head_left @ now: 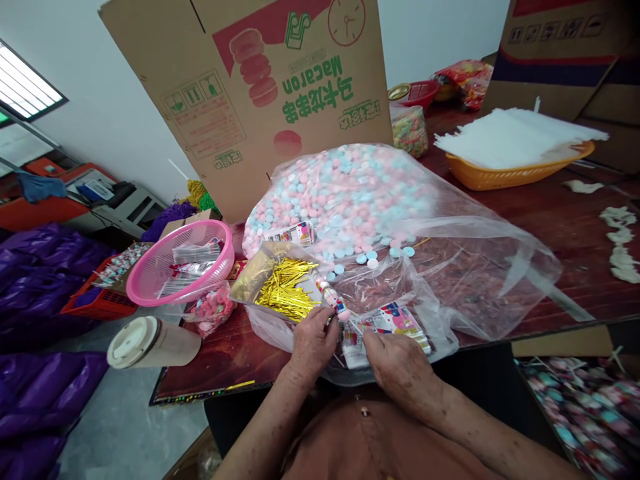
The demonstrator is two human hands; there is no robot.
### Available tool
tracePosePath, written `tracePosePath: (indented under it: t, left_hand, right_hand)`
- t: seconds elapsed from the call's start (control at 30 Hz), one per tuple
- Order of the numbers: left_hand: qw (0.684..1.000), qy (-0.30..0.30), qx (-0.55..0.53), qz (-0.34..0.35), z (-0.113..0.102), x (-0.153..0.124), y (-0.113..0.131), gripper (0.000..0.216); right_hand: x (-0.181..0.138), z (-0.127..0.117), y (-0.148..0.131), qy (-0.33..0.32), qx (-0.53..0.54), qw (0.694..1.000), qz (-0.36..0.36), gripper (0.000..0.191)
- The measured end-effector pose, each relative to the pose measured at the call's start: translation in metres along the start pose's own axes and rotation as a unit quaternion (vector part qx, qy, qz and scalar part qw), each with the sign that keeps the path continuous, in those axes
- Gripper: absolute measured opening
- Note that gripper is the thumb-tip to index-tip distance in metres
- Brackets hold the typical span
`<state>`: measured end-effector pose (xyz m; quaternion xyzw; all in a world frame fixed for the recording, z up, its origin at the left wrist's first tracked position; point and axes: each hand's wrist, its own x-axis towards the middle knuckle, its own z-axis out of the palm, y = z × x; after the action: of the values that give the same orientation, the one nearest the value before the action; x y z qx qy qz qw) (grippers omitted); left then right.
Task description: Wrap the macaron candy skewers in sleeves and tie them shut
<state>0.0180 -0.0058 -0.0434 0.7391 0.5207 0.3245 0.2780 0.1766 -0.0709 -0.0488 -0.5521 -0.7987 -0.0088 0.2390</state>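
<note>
Between my two hands is a candy stick [334,298] in a printed clear wrapper, pointing up and to the left. My left hand [315,339] is closed with its fingertips at the wrapped candy's lower end. The white stick's end runs into the closed fingers of my right hand [400,367]. Gold twist ties [286,290] lie in an open box just beyond my left hand. Flat printed wrappers [400,323] are beside my right hand, on the plastic. Behind sits a large clear bag of pink and blue candy discs [345,193], with several loose discs at its mouth.
A pink basket [137,283] with wrappers, a bag of pink candies [210,310] and a lidded cup [160,343] are at left. A cardboard box [295,73] stands behind. At right are a yellow basket [493,175] of white sticks and, below, a box of wrapped candies [585,407].
</note>
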Motion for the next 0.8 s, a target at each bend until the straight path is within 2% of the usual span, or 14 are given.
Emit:
tracePosePath:
  t: [0.17, 0.3, 0.37, 0.47, 0.53, 0.57, 0.6, 0.63, 0.67, 0.7, 0.73, 0.8]
  left_hand:
    - [0.99, 0.028, -0.118, -0.07, 0.001, 0.003, -0.003, 0.017]
    - [0.992, 0.027, -0.105, -0.057, 0.001, 0.005, 0.003, 0.009]
    - [0.997, 0.001, -0.078, -0.028, 0.002, 0.002, 0.009, 0.013]
    - [0.993, -0.081, -0.087, 0.012, 0.006, -0.007, 0.015, 0.013]
    - [0.984, -0.112, -0.137, -0.005, 0.007, -0.012, 0.015, 0.009]
    - [0.981, -0.081, -0.173, -0.039, 0.006, -0.012, 0.014, 0.007]
    - [0.972, -0.018, -0.218, -0.086, 0.003, -0.01, 0.013, 0.005]
    - [0.95, 0.06, -0.271, -0.14, 0.0, -0.006, 0.011, 0.01]
    - [0.914, 0.127, -0.333, -0.195, -0.004, 0.001, 0.01, 0.018]
    - [0.868, 0.165, -0.401, -0.24, -0.009, 0.009, 0.01, 0.027]
    - [0.822, 0.162, -0.47, -0.277, -0.013, 0.017, 0.012, 0.035]
    - [0.74, 0.09, -0.583, -0.323, -0.018, 0.034, 0.02, 0.043]
  right_hand:
    - [0.001, 0.002, -0.001, -0.028, 0.016, 0.999, 0.03, 0.017]
    - [0.003, 0.006, -0.005, -0.068, -0.019, 0.996, 0.061, 0.017]
    - [0.005, 0.008, -0.007, -0.092, -0.03, 0.994, 0.06, 0.017]
    - [0.009, 0.011, -0.005, -0.104, -0.002, 0.992, 0.073, 0.015]
    - [0.013, 0.013, 0.001, -0.096, 0.049, 0.989, 0.103, 0.014]
    - [0.014, 0.013, 0.005, -0.084, 0.086, 0.985, 0.121, 0.015]
    - [0.016, 0.012, 0.009, -0.071, 0.131, 0.979, 0.138, 0.017]
    - [0.018, 0.01, 0.013, -0.056, 0.18, 0.97, 0.151, 0.02]
    - [0.02, 0.008, 0.016, -0.043, 0.231, 0.958, 0.161, 0.022]
    - [0.021, 0.005, 0.017, -0.034, 0.278, 0.945, 0.169, 0.024]
    - [0.023, 0.001, 0.018, -0.03, 0.319, 0.931, 0.173, 0.024]
    - [0.027, -0.005, 0.014, -0.036, 0.375, 0.91, 0.175, 0.025]
